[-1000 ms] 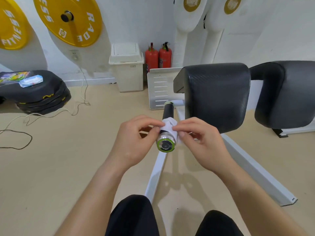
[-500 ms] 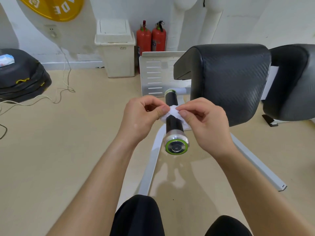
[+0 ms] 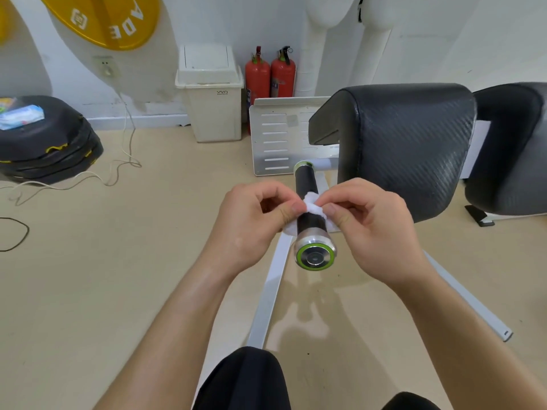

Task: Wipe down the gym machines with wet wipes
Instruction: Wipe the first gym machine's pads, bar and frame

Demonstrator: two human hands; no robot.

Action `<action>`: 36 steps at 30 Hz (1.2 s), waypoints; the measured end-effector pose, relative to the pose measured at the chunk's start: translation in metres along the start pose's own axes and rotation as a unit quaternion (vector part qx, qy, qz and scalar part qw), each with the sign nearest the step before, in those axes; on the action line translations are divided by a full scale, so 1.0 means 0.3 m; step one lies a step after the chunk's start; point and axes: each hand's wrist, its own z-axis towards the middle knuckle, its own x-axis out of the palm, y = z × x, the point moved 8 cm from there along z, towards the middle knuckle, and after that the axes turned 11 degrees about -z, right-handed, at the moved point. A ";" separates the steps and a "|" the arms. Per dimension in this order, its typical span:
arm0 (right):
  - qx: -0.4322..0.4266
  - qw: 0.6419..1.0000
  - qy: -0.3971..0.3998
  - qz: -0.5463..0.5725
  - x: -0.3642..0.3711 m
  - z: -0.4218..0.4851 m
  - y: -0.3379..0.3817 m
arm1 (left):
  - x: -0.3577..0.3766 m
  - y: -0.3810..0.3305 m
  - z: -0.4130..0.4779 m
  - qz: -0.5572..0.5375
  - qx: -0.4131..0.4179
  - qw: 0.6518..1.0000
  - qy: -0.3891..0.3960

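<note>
A person's left hand [image 3: 254, 223] and right hand [image 3: 376, 229] meet over the black handle [image 3: 307, 184] of a gym machine, each with thumb and forefinger curled to pinch one end of a white wet wipe [image 3: 313, 204] draped across the top of the grip, the remaining fingers loosely folded. The wipe sits about midway along the handle, hanging down on both sides, just behind the silver end cap [image 3: 315, 255] with its green ring that faces the camera. Directly to the right of the handle stands a black textured pad [image 3: 414, 143], with a second black pad [image 3: 509, 149] beside it at the frame's edge. White frame rails [image 3: 272, 285] of the machine run along the beige floor [image 3: 103, 276] beneath the hands, and a perforated white metal plate [image 3: 275, 137] stands behind the handle. Against the white wall sit a cream waste bin [image 3: 211, 93] and two red fire extinguishers [image 3: 270, 72]. At far left, a packet of wipes [image 3: 20, 116] rests on a stack of black plates [image 3: 47, 143], with loose cables [image 3: 118, 170] trailing across the floor, and a yellow weight plate [image 3: 109, 19] hangs on the wall above.
</note>
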 end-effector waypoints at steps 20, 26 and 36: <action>-0.015 0.999 0.038 -0.022 -0.006 0.020 0.023 | -0.024 -0.006 -0.014 -0.056 -0.020 0.998 -0.027; 0.055 0.996 0.033 0.057 -0.038 0.013 0.021 | -0.030 -0.049 -0.023 -0.046 -0.003 0.999 0.019; 0.070 0.994 -0.041 0.079 -0.040 0.019 0.058 | -0.014 0.012 0.016 -0.026 0.027 0.999 0.028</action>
